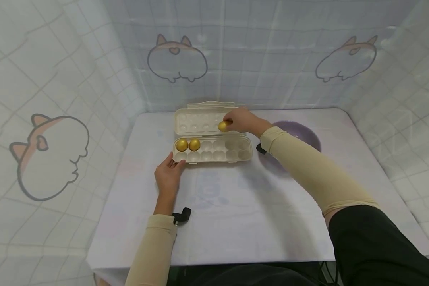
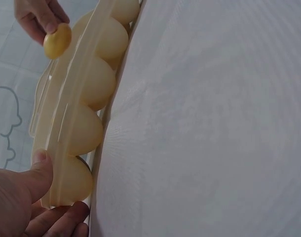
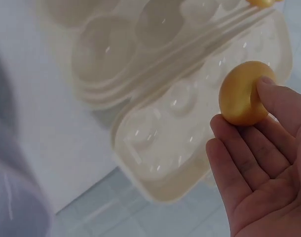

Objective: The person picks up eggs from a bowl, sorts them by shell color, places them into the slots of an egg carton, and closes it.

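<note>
A cream plastic egg carton (image 1: pixel 219 156) lies opened on the table, its lid (image 1: pixel 194 120) folded back toward the wall. Two golden eggs (image 1: pixel 182 145) sit side by side in the back row of cups, at the left end. My left hand (image 1: pixel 167 178) grips the carton's left end; in the left wrist view the thumb is on the rim and the fingers are beneath the cups. Over the lid, my right hand (image 1: pixel 246 120) holds another golden egg (image 3: pixel 245 94) between thumb and fingertips.
A purple bowl (image 1: pixel 304 134) stands right of the carton, partly hidden by my right forearm. The white-clothed table (image 1: pixel 214 222) is bordered at the back and sides by tile-patterned curtains (image 1: pixel 254 59) with cartoon animal prints.
</note>
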`<state>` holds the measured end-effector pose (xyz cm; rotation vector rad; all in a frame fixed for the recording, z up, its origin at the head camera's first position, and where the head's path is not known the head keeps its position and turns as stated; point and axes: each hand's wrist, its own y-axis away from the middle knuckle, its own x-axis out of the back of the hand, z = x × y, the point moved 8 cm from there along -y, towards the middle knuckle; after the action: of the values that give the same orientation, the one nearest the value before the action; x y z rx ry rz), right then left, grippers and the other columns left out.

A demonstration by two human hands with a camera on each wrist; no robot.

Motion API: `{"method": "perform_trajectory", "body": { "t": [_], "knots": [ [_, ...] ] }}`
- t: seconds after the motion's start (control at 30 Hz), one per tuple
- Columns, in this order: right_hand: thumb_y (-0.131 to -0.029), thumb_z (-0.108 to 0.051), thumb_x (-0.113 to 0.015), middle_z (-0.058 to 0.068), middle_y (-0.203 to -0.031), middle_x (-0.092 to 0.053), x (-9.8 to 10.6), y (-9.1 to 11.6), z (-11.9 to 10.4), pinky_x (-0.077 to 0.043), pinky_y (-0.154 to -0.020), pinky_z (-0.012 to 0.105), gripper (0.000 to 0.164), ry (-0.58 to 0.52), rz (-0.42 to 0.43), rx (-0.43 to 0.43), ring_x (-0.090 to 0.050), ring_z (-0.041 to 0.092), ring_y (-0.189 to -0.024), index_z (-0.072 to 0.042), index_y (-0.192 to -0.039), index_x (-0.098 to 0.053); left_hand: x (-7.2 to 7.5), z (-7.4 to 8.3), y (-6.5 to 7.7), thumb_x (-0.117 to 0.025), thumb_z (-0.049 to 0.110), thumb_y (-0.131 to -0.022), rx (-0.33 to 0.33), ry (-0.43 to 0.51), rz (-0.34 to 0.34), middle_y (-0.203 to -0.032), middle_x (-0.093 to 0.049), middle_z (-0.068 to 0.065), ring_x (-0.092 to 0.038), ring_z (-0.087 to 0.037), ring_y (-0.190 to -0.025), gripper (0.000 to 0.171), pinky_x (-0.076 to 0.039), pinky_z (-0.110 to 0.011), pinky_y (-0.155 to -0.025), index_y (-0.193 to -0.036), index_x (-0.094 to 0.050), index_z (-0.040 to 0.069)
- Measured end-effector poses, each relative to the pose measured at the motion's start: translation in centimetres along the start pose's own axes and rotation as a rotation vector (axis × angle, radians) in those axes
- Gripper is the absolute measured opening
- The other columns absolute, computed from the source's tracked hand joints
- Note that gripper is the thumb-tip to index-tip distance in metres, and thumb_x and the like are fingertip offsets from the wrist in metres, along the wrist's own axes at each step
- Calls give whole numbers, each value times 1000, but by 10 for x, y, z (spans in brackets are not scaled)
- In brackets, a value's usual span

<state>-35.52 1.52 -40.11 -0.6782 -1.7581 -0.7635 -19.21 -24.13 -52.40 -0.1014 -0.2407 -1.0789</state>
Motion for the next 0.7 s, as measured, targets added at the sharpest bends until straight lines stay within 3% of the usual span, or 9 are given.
{"method": "perform_trajectory", "body": {
  "t": [0.2, 0.4, 0.57, 0.7],
  "knots": [
    [-100, -24, -71, 10, -126, -76, -11, -10, -19, -54, -98, 39, 35, -19, -3, 37, -65, 25, -105, -7, -131, -73, -2, 0, 1, -86, 12, -90, 3, 3, -7, -144, -64, -22, -70, -27, -127, 70, -61, -23, -96, -152, -54, 4],
    [-101, -20, -68, 6, -109, -75, -27, -15, -34, -48, -86, 35, 21, -45, -18, 72, -54, 22, -91, -8, -117, -75, -2, -1, 2, -86, 13, -90, 4, -16, -8, -144, -64, -21, -71, -26, -126, 70, -61, -22, -96, -152, -55, 5],
    [-101, -18, -68, 1, -87, -62, -38, -18, -41, -42, -77, 31, 8, -44, -18, 83, -48, 20, -81, -10, -99, -72, -2, -3, 3, -86, 12, -89, -9, -29, -4, -143, -65, -22, -71, -27, -125, 70, -61, -21, -94, -151, -55, 3],
    [-102, -18, -68, 2, -92, -67, -43, -19, -45, -47, -80, 32, 9, -37, -30, 64, -53, 21, -85, -10, -105, -72, -1, -3, 3, -86, 11, -90, -29, -30, -6, -142, -65, -24, -71, -30, -125, 69, -61, -21, -94, -151, -55, 2]
  ]
}}
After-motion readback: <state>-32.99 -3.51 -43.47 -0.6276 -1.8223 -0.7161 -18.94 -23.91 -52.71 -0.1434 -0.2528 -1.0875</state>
